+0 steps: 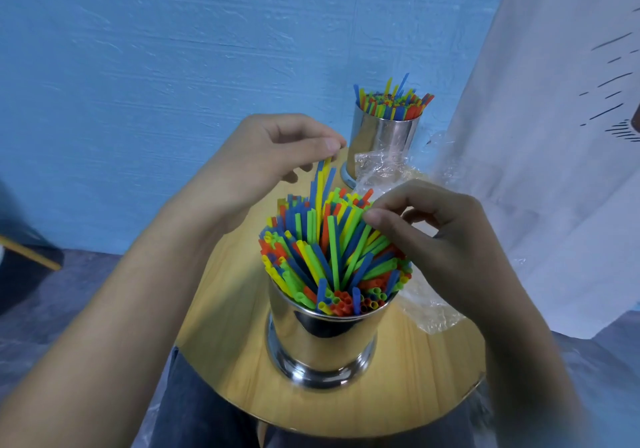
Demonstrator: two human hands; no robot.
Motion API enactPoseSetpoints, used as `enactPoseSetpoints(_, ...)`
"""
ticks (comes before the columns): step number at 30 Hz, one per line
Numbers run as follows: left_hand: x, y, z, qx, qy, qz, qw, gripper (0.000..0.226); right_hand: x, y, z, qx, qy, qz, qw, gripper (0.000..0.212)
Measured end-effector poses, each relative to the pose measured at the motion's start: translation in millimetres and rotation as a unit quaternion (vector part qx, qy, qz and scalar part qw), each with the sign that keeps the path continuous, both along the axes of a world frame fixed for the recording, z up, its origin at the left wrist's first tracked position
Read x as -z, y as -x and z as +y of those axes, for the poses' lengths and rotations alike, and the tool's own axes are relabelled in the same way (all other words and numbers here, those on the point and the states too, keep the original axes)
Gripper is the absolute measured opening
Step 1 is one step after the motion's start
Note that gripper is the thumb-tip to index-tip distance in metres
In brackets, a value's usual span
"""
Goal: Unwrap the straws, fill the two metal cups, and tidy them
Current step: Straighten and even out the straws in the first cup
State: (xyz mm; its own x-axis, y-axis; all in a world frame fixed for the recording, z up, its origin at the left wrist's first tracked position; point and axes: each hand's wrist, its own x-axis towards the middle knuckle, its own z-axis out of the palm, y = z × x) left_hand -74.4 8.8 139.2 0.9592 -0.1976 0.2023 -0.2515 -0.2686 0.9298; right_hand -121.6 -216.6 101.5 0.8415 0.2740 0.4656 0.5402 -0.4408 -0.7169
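Pinching tall straws (323,184), left hand (263,157); right hand (446,240) fingers (391,198) pinching neighbouring straws (355,217).

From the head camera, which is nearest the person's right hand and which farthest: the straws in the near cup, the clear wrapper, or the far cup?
1. straws in the near cup: the right hand touches them, on its left.
2. clear wrapper: lying just below the hand.
3. far cup: at the back, beyond the hand.
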Motion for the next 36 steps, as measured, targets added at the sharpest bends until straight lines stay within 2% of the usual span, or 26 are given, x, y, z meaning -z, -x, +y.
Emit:
enactPoseSetpoints(4,-3,4,-2,0.001,-0.014,-0.054,0.998,0.007,0,-1,0,0.009,-0.011,0.002,1.0,0.018)
enactPoseSetpoints(8,0,8,-6,0.027,-0.083,-0.085,0.993,0.008,1,-1,3,0.019,-0.016,-0.001,1.0,0.014)
enactPoseSetpoints(11,0,6,-6,0.025,-0.069,-0.101,0.992,0.012,0,-1,5,0.018,-0.021,-0.001,1.0,0.014)
enactPoseSetpoints(14,-1,2,-6,-0.006,0.002,-0.146,0.989,0.008,-1,-1,4,0.018,-0.023,0.001,1.0,0.013)
enactPoseSetpoints(18,-7,0,-8,-0.077,0.167,-0.203,0.962,0.006,1,0,5,0.024,-0.025,0.002,0.999,0.015)
enactPoseSetpoints(21,-12,0,-2,-0.129,0.278,-0.198,0.931,0.007,1,-1,5,0.024,-0.022,0.003,0.999,0.014)
enactPoseSetpoints(25,-13,-2,9,-0.176,0.396,-0.15,0.889,0.007,-1,1,7,0.017,-0.029,-0.004,0.999,0.01)
enactPoseSetpoints(30,-4,-2,13,-0.184,0.441,-0.114,0.871,0.009,0,0,9,0.017,-0.022,-0.012,1.0,0.014)
enactPoseSetpoints(36,6,0,13,-0.158,0.465,-0.067,0.868,0.009,3,-3,7,0.056,-0.043,-0.034,0.997,0.025)
